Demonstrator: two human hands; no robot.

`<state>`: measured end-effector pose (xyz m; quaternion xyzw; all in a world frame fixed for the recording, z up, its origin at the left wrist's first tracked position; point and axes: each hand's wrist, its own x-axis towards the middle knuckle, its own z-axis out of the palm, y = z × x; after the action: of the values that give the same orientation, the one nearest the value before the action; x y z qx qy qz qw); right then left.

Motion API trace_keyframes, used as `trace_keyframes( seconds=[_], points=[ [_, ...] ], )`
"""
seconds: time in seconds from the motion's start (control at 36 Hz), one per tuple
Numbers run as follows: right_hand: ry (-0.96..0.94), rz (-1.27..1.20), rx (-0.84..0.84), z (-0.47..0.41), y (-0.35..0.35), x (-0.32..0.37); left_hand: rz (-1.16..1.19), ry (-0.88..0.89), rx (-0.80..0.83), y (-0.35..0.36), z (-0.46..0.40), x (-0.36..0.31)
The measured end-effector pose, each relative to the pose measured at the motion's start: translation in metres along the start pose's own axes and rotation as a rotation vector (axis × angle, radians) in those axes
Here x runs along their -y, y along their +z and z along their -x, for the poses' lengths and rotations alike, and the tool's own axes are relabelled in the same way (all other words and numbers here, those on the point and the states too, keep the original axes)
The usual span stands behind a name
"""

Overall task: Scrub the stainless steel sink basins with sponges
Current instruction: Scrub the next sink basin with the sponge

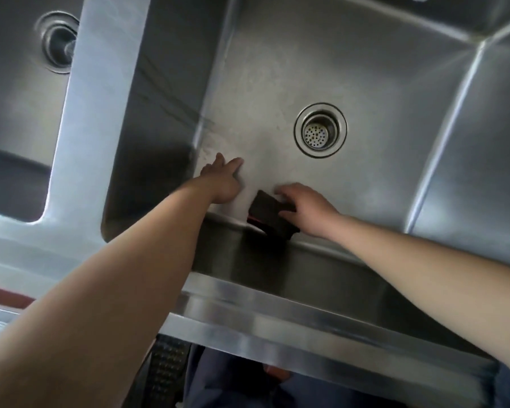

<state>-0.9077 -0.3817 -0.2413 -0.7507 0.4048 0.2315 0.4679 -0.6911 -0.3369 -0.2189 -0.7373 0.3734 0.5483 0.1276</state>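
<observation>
Item 1, right hand (302, 203): I see its fingers curled over the top of a dark sponge (270, 214), thumb side hidden, so I count it as gripping the sponge. The sponge sits at the near edge of the basin floor (380, 136), where the floor meets the near wall (292, 269); a thin red layer shows on its lower left edge.

Item 2, left hand (223, 179): just left of the sponge and apart from it. Fingers extended and reaching toward the basin's left wall (159, 113), fingertips at or close to the floor; I cannot tell whether they touch. It holds nothing.

Item 3, drain strainer (320, 130): beyond the sponge and slightly to its right, set in the basin floor, perforated cup inside a round flange. Nothing lies between it and the gripped sponge.

Item 4, divider (100, 83): flat steel strip left of the left hand, separating this basin from a second basin (15, 98), which has its own drain (60, 42) at the far end.

Item 5, front rim (277, 316): below the grip, crossed by both forearms.

Item 6: below the rim, dark blue cloth (224, 387) and a black textured strip (165, 372); I cannot identify either further.
</observation>
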Motion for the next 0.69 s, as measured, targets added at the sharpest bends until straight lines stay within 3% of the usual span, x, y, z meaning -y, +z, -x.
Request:
trace_keyframes(
  seconds=[0.08, 0.17, 0.22, 0.28, 0.39, 0.47, 0.56, 0.69],
  points=[
    [-0.145, 0.245, -0.098, -0.004, -0.003, 0.001, 0.146, 0.050, -0.130, -0.018, 0.020, -0.013],
    [-0.471, 0.546, -0.121, 0.001, -0.003, -0.006, 0.160, 0.129, -0.270, -0.037, 0.062, -0.027],
    [-0.705, 0.693, -0.077, 0.005, 0.000, -0.014, 0.120, 0.240, -0.414, -0.041, 0.101, -0.026],
    [-0.808, 0.870, 0.061, 0.006, 0.002, -0.020, 0.099, 0.351, -0.563, -0.036, 0.136, -0.021],
    [-0.740, 1.025, 0.271, -0.009, 0.009, -0.023, 0.133, 0.371, -0.858, -0.007, 0.181, 0.000],
    [-0.607, 1.005, 0.137, -0.024, 0.007, -0.018, 0.109, 0.148, -1.037, 0.015, 0.193, 0.022],
    [-0.378, 0.877, -0.040, -0.038, -0.011, -0.017, 0.106, -0.108, -1.042, 0.020, 0.191, 0.033],
    [-0.176, 0.752, -0.162, -0.045, -0.041, -0.038, 0.069, -0.204, -1.014, 0.021, 0.179, 0.029]
  ],
)
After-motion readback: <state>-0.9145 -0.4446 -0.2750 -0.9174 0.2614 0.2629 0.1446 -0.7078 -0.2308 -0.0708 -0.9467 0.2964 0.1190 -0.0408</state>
